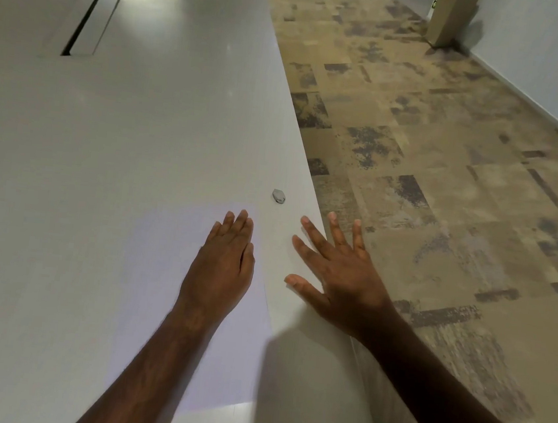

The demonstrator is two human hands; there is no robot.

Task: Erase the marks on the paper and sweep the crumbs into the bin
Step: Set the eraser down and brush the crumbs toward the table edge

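Head view: a person's left hand [221, 267] is lying flat, fingers together, on the smooth pale paper [164, 302] while the right hand [336, 272] is spreading open at the glossy white table's [124, 126] right edge. Sweeping appears underway; no crumbs or bin are showing. A small grey oval eraser [279, 196] is sitting just beyond

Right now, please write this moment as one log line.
left hand: flat on paper | right hand: open at table edge | eraser: untouched
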